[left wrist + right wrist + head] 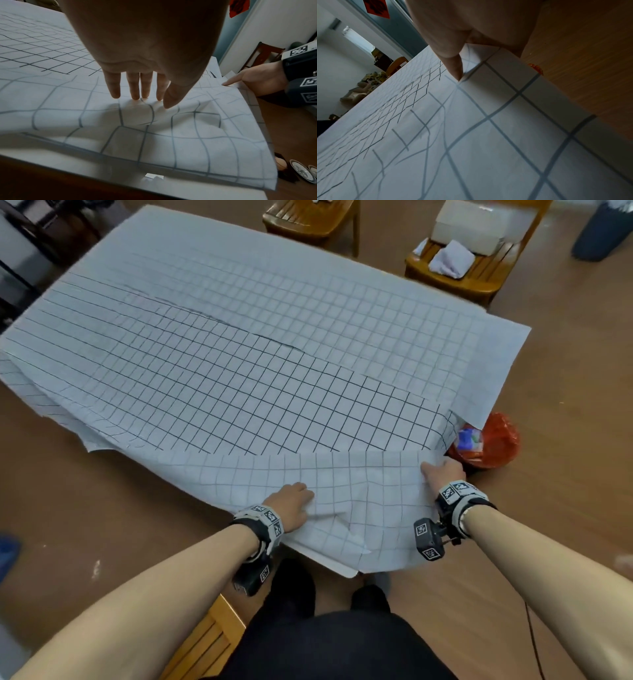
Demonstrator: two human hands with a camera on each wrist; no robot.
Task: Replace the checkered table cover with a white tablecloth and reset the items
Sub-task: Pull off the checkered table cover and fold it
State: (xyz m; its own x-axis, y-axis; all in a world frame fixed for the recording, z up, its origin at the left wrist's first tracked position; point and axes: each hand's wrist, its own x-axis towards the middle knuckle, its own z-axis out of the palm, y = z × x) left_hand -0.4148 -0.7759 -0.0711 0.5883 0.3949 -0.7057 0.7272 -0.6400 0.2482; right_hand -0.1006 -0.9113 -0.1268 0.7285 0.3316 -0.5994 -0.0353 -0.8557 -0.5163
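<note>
The checkered cover (239, 354) lies spread over the whole surface, its long axis running away from you and to your left, with the near hem folded back toward you and bunched under both hands. Your left hand (291, 506) rests flat on that fold, fingers (135, 86) straight and pressing the cloth down, not curled round it. Your right hand (443, 472) is at the fold's right corner, thumb on top and the other fingers tucked beneath, so it pinches the edge there. From your fingers the bulk of the cover stretches forward and leftward; the right hand sits nearer the free corner, so I judge it the one to lead any peel-back, the left following along the hem. A plain white sheet (493, 371) shows beyond the cover's right edge, apparently underneath it. Just past your right fingers a red bag (496, 440) sits on the floor. Further off, two chairs (479, 275) hold a box and cloths.
</note>
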